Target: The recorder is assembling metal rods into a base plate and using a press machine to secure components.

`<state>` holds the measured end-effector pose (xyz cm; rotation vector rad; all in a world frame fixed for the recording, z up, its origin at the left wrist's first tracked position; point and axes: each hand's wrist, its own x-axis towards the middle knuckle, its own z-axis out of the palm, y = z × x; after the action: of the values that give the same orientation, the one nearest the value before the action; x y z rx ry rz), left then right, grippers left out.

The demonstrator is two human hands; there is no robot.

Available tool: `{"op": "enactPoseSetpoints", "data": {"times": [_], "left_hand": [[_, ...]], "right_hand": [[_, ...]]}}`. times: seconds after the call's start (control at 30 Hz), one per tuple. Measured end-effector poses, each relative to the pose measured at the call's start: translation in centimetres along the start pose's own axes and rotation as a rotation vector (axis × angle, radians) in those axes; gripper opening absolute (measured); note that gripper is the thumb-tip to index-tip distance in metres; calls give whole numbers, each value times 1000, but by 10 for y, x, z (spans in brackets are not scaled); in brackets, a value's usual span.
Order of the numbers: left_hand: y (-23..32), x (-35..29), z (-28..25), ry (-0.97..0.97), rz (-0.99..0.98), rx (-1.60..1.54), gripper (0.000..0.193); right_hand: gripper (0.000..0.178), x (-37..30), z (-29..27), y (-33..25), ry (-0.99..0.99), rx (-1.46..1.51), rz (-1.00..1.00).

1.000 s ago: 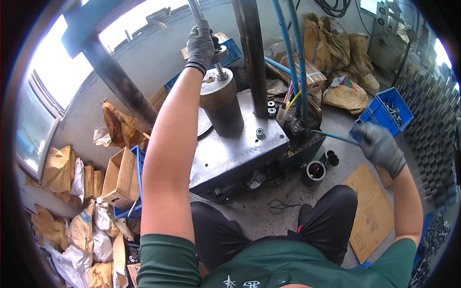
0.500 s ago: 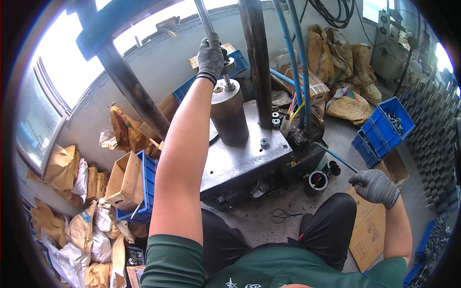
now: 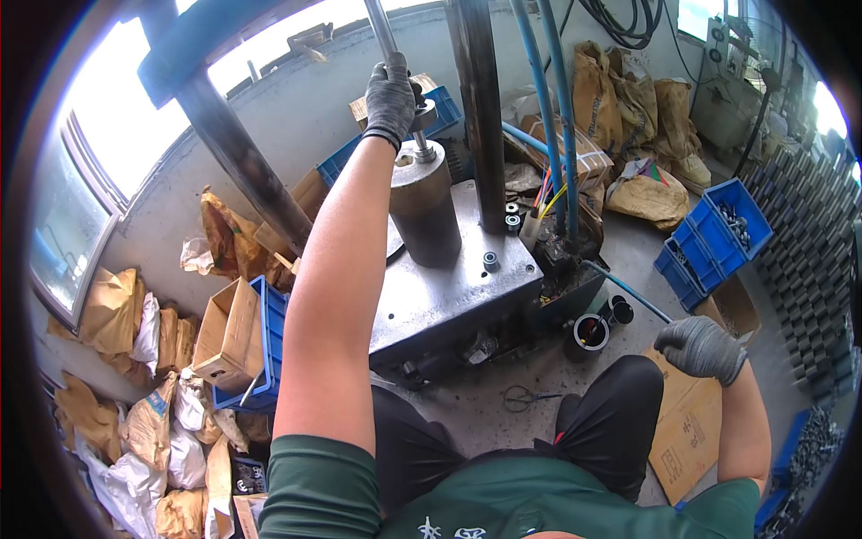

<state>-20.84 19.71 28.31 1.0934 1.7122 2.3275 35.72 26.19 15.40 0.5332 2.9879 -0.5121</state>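
Observation:
My left hand (image 3: pixel 391 103), in a grey glove, reaches up to the lower end of the steel press rod (image 3: pixel 381 29). Its fingers are closed around a round metal collar (image 3: pixel 425 114), partly hidden by the glove. Under it a thin shiny shaft (image 3: pixel 420 141) stands in the top of a thick steel cylinder (image 3: pixel 426 211). The cylinder sits upright on the metal press table (image 3: pixel 413 310). At the right, my right hand (image 3: pixel 705 349), also gloved in grey, is closed on the end of a blue lever (image 3: pixel 628 293).
Small metal rings (image 3: pixel 490 261) lie on the table beside a dark steel column (image 3: pixel 478 117). Blue bins of metal parts (image 3: pixel 718 229) stand at the right. A wooden box (image 3: pixel 227 332) and several sacks (image 3: pixel 148 422) are at the left. Black cups (image 3: pixel 588 335) and scissors (image 3: pixel 530 397) are on the floor.
The whole view has shifted slightly. Both hands keep their closed grip in nearly the same places, and the cylinder stands as before.

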Motion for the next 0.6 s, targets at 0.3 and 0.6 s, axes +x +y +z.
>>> {"op": "enactPoseSetpoints", "data": {"times": [0.3, 0.6], "left_hand": [[1, -4, 1, 19, 3, 9, 42], [-3, -1, 0, 2, 34, 28, 43]], "right_hand": [[17, -1, 0, 1, 54, 32, -32], [16, -2, 1, 0, 71, 37, -38]]}}
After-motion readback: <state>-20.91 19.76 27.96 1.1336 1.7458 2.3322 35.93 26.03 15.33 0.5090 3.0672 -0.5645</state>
